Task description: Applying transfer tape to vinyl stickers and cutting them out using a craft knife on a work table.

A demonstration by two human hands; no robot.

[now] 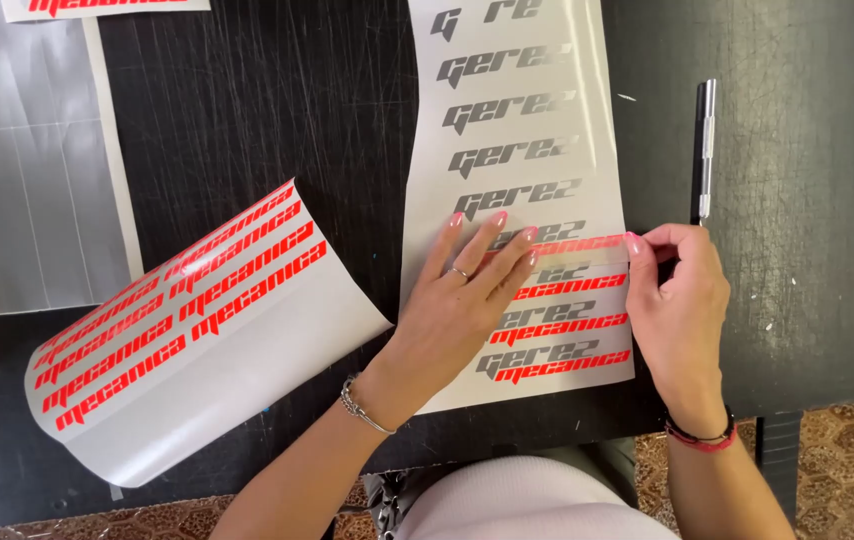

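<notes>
Curled sheet of red lettering (197,330) at eight o'clock, idle. Left hand (467,300), fingers spread flat, presses the grey-lettered sheet (517,200) at centre; right hand (677,300) at three o'clock pinches a red decal strip (577,243), judged mid-placement, alignment needed next. Craft knife (704,150) at two o'clock; strip's left end hidden under fingers.

Black, scuffed with pale scratches: table (267,90). On it, white long sheet (517,200) with rows of silver-grey lettering, lower rows paired with bright orange-red lettering. Left of the long sheet, curled white sheet (217,350) carrying orange-red lettering only. Right of the long sheet, black-and-silver craft knife (704,150). Pale pink nails on left hand (462,300) and right hand (682,310); red and black wristbands (702,438). Below the table, brown patterned floor (847,470).
</notes>
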